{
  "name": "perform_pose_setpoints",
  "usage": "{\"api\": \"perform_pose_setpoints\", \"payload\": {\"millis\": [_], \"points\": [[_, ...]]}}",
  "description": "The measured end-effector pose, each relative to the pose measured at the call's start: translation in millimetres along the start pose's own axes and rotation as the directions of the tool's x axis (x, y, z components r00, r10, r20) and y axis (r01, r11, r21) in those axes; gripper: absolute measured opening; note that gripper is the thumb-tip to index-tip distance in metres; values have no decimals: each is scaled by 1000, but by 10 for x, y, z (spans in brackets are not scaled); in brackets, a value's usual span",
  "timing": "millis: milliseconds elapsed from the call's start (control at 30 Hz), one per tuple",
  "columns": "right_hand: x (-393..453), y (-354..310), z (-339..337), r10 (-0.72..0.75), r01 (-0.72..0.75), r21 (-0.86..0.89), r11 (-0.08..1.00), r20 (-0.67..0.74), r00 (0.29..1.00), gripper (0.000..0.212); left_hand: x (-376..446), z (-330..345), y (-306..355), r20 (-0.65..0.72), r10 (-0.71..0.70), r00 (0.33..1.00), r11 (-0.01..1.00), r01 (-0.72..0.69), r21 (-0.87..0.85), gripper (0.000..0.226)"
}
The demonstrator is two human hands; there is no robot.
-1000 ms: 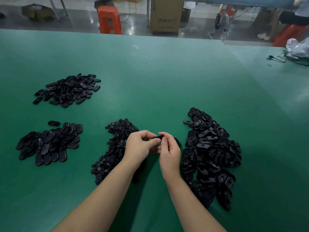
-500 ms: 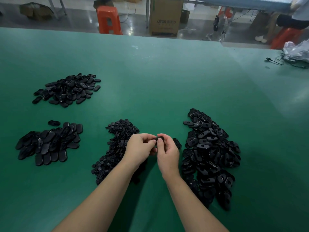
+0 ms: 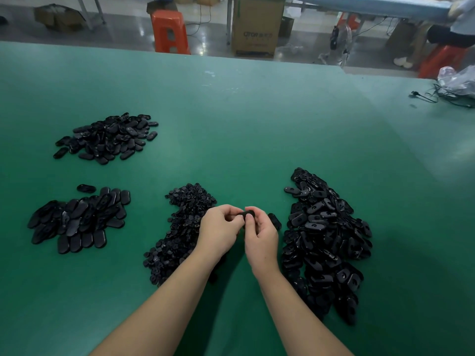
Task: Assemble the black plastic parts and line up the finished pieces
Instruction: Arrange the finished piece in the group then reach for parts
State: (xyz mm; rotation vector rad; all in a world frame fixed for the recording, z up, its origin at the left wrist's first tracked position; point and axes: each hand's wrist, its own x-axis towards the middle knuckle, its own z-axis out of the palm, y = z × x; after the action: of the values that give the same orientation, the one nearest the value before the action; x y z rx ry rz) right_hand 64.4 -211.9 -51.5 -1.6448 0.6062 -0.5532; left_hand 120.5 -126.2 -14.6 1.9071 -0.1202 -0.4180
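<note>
Green bench [image 3: 257, 129] carries four black heaps. Your left hand [image 3: 218, 231] and right hand [image 3: 261, 236] have closed together since a second ago, fingers now clamped on one black part [image 3: 247, 215] between the middle heaps; pressing-together looks underway, nothing yet lined up.

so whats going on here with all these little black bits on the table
A person is putting small black plastic parts together by hand. Both the left hand and the right hand pinch one black piece between them, just above the green table. A heap of tiny parts lies to the left of the hands and a bigger heap of oval shells to the right. Further left, flat oval pieces lie partly in rows, with another pile beyond them.
</note>
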Motion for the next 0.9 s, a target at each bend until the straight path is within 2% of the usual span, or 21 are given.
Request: {"api": "perform_pose_setpoints", "payload": {"millis": [167, 333, 467, 767, 833, 900], "points": [[18, 41, 10, -3, 3, 30, 1000, -17, 1000, 27, -33, 50, 64, -34, 40, 999, 996, -37, 83, 13], [22, 59, 4, 1, -1, 44, 999, -10, 1000, 23, -5, 57, 68, -13, 35, 999, 998, -34, 61, 9], [16, 42, -11, -13, 13, 34, 999, -9, 1000, 19, 27, 23, 43, 36, 24, 999, 999, -25, 20, 14], [11, 11, -26, 12, -13, 24, 1000, 8, 1000, 22, 8, 4, 33, 37, 46, 998, 998, -47, 31, 14], [0, 0, -23, 15, -15, 48, 999, 0, 1000, 22, -7, -13, 66, 44, 98, 994, 991, -101, 83, 11], [-4, 5, -22, 23, -23, 68, 997, -6, 1000, 22, -11, -60, 92, 61, 214, 975, 934, -223, 280, 6]]}}
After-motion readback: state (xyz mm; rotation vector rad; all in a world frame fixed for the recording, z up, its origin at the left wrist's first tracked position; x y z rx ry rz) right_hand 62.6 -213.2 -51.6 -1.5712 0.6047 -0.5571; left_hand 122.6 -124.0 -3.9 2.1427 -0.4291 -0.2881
